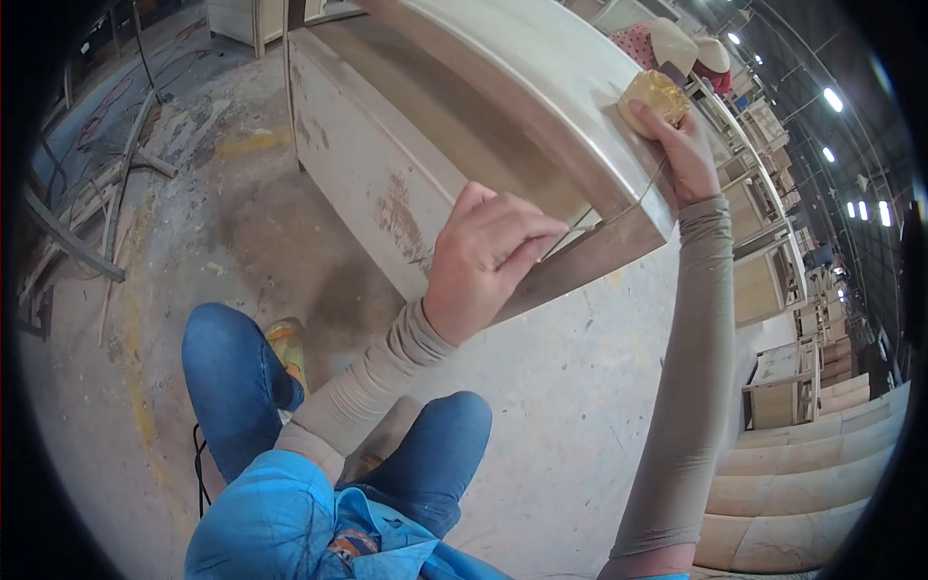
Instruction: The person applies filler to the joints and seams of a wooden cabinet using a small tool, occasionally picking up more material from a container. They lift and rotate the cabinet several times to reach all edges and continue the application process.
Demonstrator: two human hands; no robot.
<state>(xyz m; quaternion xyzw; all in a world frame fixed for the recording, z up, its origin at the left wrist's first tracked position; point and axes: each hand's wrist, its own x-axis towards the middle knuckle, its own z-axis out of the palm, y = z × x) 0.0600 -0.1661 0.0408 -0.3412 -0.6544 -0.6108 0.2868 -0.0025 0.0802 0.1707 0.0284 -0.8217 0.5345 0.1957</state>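
My left hand is closed in a pinch beside the end of a pale wooden furniture frame. At its fingertips shows a thin pale strip, running along the frame's end edge. My right hand is wrapped round a round yellowish roll that looks like tape, thumb across its face. The roll rests close against the curved top rail near the frame's corner. A thin line crosses that corner below the roll. The frame's lower side board has brown, worn patches.
Wooden scraps and cables lie on the stained concrete floor to the left. People in hats are beyond the frame. Rows of unfinished wooden furniture and stacked pale panels stand at the right.
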